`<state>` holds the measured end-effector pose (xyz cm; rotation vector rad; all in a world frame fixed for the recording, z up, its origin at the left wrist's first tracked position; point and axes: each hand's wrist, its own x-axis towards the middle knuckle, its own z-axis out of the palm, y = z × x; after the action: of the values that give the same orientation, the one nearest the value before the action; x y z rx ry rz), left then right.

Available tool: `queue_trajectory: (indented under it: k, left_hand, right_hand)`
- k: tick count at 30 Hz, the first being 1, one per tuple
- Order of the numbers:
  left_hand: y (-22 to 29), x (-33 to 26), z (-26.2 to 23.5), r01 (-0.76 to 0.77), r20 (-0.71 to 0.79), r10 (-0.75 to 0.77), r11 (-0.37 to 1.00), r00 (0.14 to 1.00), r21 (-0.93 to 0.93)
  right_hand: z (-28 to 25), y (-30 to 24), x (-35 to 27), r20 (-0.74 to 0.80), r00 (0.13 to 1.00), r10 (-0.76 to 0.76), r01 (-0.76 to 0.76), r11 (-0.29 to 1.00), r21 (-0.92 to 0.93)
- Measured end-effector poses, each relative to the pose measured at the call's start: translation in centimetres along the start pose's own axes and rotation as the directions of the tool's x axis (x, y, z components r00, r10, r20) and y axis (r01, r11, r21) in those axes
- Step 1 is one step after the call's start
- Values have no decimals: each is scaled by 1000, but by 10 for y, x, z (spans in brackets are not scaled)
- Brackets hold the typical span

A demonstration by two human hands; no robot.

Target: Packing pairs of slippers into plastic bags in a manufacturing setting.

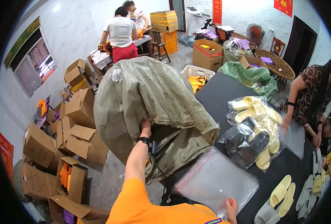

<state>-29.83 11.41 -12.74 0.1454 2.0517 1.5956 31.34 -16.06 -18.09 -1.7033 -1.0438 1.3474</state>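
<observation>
A big greenish-grey woven sack (135, 86) stands in front of me, its mouth sagging toward the right. My left hand (146, 127) grips the sack's rim, fingers partly hidden in the folds. Low in the view, my right hand (231, 210) lies at the near edge of a stack of clear plastic bags (217, 179), fingers curled; whether a bag is between them is unclear. Beyond the stack are bagged pale-yellow slippers (260, 115) and a dark bagged item (243, 140). Loose yellow slippers (281, 192) and a grey slipper (267, 214) sit to the right.
The black table (219, 93) runs away from me. At its right side a person (311, 93) handles clear bags. Open cardboard boxes (77, 142) crowd the left floor. Behind the sack are a white crate (197, 72), a green sack (247, 76) and two people at another table.
</observation>
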Motion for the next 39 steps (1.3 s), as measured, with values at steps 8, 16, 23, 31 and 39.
queue_trajectory:
  k: [8, 16, 23, 31, 39]
  left_hand:
    - [-17, -21, 63, -499, 453, 257, 654, 854, 569]
    - [52, -278, -4, -951, 597, 756, -111, -269, -288]
    - [-41, -368, -32, -778, 726, 280, -202, -628, -596]
    - [-74, -333, -33, -898, 827, 367, -282, -427, -338]
    - [-21, -325, -13, -823, 834, 540, 522, 115, -224]
  right_hand:
    - [13, -12, -8, 22, 1000, -5, 6, 1000, -17]
    - [18, -27, -15, 42, 999, -27, 29, 998, -50]
    - [17, -39, 2, 115, 993, 33, -92, 826, 555]
    - [-26, -42, 17, -139, 951, 275, -53, 588, 807]
    - [-5, -85, 49, 44, 989, 144, -150, 951, 269]
